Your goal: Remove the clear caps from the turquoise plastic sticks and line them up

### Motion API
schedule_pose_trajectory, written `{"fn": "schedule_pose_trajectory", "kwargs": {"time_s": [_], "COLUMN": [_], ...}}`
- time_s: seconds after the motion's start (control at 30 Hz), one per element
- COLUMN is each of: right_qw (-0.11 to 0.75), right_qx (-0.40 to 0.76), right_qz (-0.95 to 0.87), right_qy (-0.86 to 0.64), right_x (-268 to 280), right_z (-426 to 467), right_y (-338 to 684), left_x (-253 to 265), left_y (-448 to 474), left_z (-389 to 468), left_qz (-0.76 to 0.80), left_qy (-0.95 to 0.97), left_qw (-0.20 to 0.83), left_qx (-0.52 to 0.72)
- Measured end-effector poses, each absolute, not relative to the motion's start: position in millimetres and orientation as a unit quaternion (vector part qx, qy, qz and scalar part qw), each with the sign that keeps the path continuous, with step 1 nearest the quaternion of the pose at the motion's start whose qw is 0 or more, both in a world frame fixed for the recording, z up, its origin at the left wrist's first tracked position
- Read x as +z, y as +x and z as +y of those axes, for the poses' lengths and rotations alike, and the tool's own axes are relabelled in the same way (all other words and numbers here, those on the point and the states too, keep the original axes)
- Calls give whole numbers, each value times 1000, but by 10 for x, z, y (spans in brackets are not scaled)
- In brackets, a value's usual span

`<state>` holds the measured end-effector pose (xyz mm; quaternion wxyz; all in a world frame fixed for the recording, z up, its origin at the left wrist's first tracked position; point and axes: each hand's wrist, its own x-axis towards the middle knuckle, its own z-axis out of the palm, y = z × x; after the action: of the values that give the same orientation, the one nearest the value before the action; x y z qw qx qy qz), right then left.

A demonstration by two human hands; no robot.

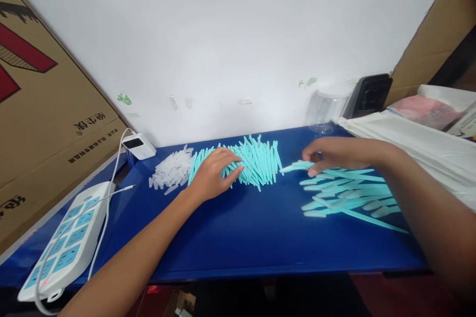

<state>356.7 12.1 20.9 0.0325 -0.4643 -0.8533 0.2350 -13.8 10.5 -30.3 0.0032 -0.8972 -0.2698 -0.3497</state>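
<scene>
My left hand point(213, 172) reaches over a pile of slim turquoise sticks point(260, 161), shaped like eyebrow razors. Its thumb and forefinger are apart, and I see nothing held between them. To the left of that pile lies a heap of small translucent white caps point(173, 169). My right hand point(330, 153) has its fingertips closed around one turquoise stick point(292, 167), whose thin end points left. Below and under the right hand, a second group of turquoise sticks point(345, 190) is spread out, with pale sleeves on their ends. The right forearm hides part of this group.
A blue table point(223, 242) carries everything. At left are a power strip point(67, 237) with cables, a white device point(139, 146) and a large cardboard box point(48, 109). At the back right stand a clear container point(327, 109), a black object point(372, 94) and white plastic sheeting point(409, 143).
</scene>
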Motion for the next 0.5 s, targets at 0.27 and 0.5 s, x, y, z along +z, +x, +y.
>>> {"fn": "schedule_pose_trajectory", "kwargs": {"time_s": [0.27, 0.5], "right_qw": [130, 216], "right_qx": [301, 290], "right_qz": [-849, -862], "right_qy": [-415, -354], "right_x": [296, 158], "right_z": [-2, -193], "right_y": [3249, 2783], "left_x": [-282, -237], "left_y": [7, 112], "left_z": [-83, -236], "left_qz": [-306, -346], "left_qy": [-869, -856], "left_qw": [-96, -196], "left_qx": [-376, -332]}}
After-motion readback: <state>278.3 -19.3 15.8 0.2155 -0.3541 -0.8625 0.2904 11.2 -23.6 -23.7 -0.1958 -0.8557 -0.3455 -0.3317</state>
